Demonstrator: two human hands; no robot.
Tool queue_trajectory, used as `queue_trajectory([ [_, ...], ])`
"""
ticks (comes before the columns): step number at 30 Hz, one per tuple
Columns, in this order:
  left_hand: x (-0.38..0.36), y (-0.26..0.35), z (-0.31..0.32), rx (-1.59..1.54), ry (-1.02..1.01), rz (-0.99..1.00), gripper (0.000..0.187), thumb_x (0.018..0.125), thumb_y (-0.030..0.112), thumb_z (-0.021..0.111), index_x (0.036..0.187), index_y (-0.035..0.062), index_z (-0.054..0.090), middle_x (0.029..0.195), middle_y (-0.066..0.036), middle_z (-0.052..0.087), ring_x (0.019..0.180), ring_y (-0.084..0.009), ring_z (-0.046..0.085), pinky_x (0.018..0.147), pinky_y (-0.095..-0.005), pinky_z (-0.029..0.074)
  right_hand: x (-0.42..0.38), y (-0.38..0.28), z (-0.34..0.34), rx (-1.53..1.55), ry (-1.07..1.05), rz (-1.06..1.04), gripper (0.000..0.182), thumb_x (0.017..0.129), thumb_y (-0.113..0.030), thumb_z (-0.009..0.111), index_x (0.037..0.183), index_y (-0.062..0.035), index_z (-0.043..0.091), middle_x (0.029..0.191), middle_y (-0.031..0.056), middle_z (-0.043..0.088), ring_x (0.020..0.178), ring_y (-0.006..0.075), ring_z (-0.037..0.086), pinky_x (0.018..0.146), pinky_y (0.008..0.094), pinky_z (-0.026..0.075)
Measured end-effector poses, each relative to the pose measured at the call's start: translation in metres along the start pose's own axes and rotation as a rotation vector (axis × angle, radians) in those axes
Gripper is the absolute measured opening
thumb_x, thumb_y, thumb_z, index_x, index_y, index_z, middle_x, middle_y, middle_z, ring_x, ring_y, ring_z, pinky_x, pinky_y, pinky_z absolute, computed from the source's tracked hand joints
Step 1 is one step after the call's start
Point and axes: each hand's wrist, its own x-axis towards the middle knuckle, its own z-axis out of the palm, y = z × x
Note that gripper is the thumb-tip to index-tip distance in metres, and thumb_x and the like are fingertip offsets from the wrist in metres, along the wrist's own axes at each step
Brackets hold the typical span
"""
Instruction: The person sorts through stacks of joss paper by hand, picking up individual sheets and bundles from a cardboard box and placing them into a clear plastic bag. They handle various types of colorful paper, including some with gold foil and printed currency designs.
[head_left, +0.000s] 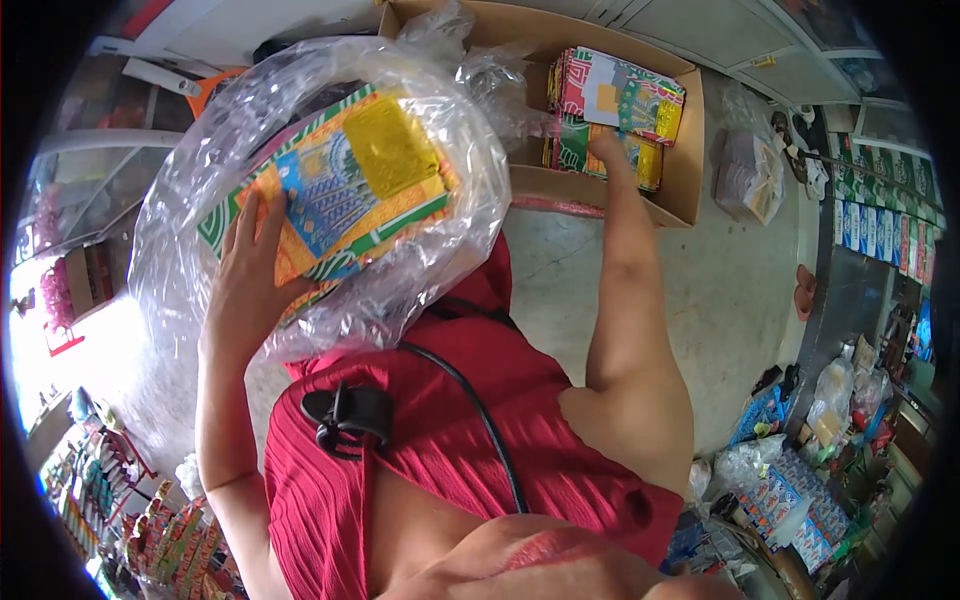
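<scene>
Left hand lies on the bagged printed packets: fingers spread over the top face, thumb at the near edge, hand open rather than clenched. Can't tell if the thumb hooks under the edge. Packets sit inside a clear plastic bag, mouth gaping, bag bunched around them in front of the person's body. Top packet faces up, tilted, yellow panel toward the far right.

Right arm reaches into the cardboard box. Right hand is at the lower stack; fingertips too small and hidden to tell grip or just touch. Upper stack lies just beyond it, a pale patch on its top face. Crumpled clear plastic fills the box's left side, beside the stacks.

Handling notes, my judgement: keep the left palm flat so the bagged pile doesn't slide or fan out; film looks slick. Keep the bag mouth folded back, clear of packet corners. At the box, pinching a squared edge beats pressing on top, since the glossy faces probably slip. Lift straight, clear of the neighbouring stack and box wall. Crumpled plastic could snag; steer away from it.
</scene>
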Motion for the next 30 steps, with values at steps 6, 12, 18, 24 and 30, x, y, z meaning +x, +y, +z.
queue_trajectory([
  [6,0.002,0.000,0.002,-0.052,-0.019,-0.070,0.100,0.058,0.013,0.084,0.145,0.0140,0.034,0.149,-0.019,0.029,0.134,-0.0374,0.033,0.107,-0.0443,0.035,0.062,0.042,0.060,0.725,0.417,0.201,0.035,0.078,-0.016,0.065,0.102,0.0082,0.060,0.091,0.0203,0.064,0.074,0.0290,0.064,0.060,0.0399,0.050],
  [12,0.008,0.006,0.002,0.035,-0.035,-0.097,0.101,0.057,0.014,0.085,0.145,0.0152,0.034,0.149,-0.017,0.029,0.134,-0.0373,0.033,0.106,-0.0455,0.036,0.027,0.043,0.031,0.881,0.027,0.462,0.046,0.076,-0.024,0.073,0.107,0.0066,0.056,0.090,0.0156,0.062,0.071,0.0282,0.062,0.060,0.0394,0.049],
  [18,0.011,0.009,0.001,0.053,-0.044,-0.093,0.101,0.057,0.015,0.085,0.144,0.0156,0.034,0.147,-0.016,0.031,0.132,-0.0374,0.035,0.105,-0.0462,0.038,-0.003,-0.031,0.035,0.021,-0.031,0.304,0.098,0.063,-0.052,0.081,0.132,0.0019,0.039,0.135,0.0245,0.043,0.126,0.0368,0.044,0.094,0.0527,0.047],
  [24,0.009,0.009,0.001,0.044,-0.015,-0.098,0.102,0.056,0.015,0.085,0.144,0.0156,0.035,0.147,-0.015,0.032,0.131,-0.0367,0.036,0.104,-0.0460,0.039,0.007,-0.049,0.056,-0.117,-0.055,0.363,0.093,0.067,-0.050,0.078,0.135,-0.0017,0.038,0.137,0.0233,0.042,0.129,0.0389,0.041,0.096,0.0500,0.046],
  [30,0.007,0.007,0.002,0.014,-0.028,-0.115,0.105,0.056,0.017,0.085,0.146,0.0184,0.031,0.150,-0.013,0.028,0.134,-0.0355,0.033,0.105,-0.0459,0.038,0.000,-0.011,0.033,-0.042,-0.135,-0.007,0.057,0.073,-0.040,0.072,0.111,0.0010,0.063,0.115,0.0252,0.062,0.110,0.0377,0.060,0.092,0.0427,0.049],
])
